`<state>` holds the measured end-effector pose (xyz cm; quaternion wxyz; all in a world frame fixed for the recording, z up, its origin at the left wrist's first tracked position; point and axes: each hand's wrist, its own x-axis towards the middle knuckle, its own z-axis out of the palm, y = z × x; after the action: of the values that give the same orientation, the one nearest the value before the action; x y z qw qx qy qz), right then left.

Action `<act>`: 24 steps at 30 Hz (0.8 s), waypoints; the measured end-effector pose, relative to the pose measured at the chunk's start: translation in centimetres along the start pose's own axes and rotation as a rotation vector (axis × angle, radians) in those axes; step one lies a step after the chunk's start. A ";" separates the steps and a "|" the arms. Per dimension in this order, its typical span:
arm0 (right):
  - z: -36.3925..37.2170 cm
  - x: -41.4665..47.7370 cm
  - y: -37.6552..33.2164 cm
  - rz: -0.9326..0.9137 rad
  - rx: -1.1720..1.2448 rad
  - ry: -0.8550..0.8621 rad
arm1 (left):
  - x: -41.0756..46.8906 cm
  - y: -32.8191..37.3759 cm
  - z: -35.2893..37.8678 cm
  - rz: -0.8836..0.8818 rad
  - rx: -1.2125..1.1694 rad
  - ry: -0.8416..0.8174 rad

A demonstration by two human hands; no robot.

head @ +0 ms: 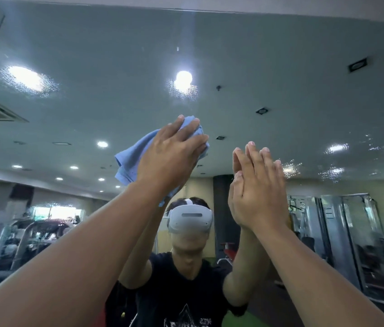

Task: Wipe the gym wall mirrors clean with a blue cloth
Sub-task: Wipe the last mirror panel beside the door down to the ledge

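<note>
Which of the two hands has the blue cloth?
The left hand: it presses the blue cloth against the mirror. The right hand holds nothing and lies flat on the mirror, fingers straight.

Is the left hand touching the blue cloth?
Touching. The head view shows the left hand laid flat over the blue cloth, fingers on its fabric.

Your light comes from round recessed ceiling lamps (pixel 183 77) reflected in the large grey-tinted wall mirror (pixel 292 67) — the two brightest blow out to white, with speckled glare on the glass around them. Overall you get a dim, cool cast. Straight lines bow toward the frame edges, and the chrome gym machines (pixel 351 232) reflected at right look soft and smeared.
</note>
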<state>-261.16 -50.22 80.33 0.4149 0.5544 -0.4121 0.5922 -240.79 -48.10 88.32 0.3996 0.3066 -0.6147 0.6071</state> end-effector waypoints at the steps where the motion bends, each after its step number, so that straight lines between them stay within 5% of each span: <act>1: 0.0 0.0 0.0 0.000 -0.005 0.003 | -0.1 0.1 -0.1 -0.010 -0.003 0.030; 12: -1.3 0.4 0.4 -0.032 -0.055 -0.091 | -0.9 1.3 -0.1 -0.097 -0.061 0.158; 24: -4.2 0.3 5.9 -0.059 -0.201 -0.098 | -1.9 2.3 0.0 -0.079 0.024 0.115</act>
<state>-268.09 -48.12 80.29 0.4650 0.5500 -0.4727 0.5077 -241.84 -48.13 85.58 0.4541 0.2999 -0.5708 0.6149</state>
